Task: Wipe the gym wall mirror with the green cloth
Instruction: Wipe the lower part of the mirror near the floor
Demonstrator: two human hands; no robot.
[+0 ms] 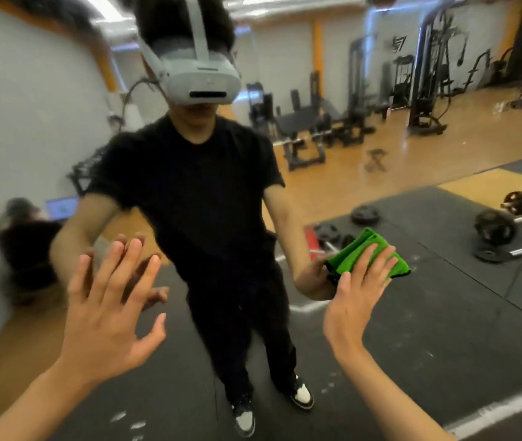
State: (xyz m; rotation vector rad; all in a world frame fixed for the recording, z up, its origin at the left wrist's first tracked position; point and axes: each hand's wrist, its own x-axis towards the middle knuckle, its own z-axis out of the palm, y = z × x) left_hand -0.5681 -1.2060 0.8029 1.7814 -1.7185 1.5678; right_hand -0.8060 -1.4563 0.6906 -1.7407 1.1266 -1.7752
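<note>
Two bare arms reach up from the bottom. The left hand [110, 307] is flat, with its fingers spread wide and straight. Its grip is loose and it holds nothing. The fingertips meet their own copy in the glass.

The right hand [353, 300] has straight fingers too. Its grip is not curled. It pushes the green cloth [361, 249] flat on the mirror [463, 338]. The cloth sits under the fingers, on the right side and about halfway up. It is bright green, soft and fuzzy. It is folded into a thick pad with a thin black edge.

The mirror is smooth and shiny and fills the whole view. In it stands a person in a black shirt [196, 192], black trousers and black and white shoes [301, 394]. A white plastic headset [202, 78] with a strap is on the head.

Behind the person is a dark rubber mat [428, 218] with white marks. A metal barbell [496, 227] with round black plates lies on it. Farther back are a shiny wood floor [412, 154], black padded benches [304, 128] and tall black machines [428, 74].
</note>
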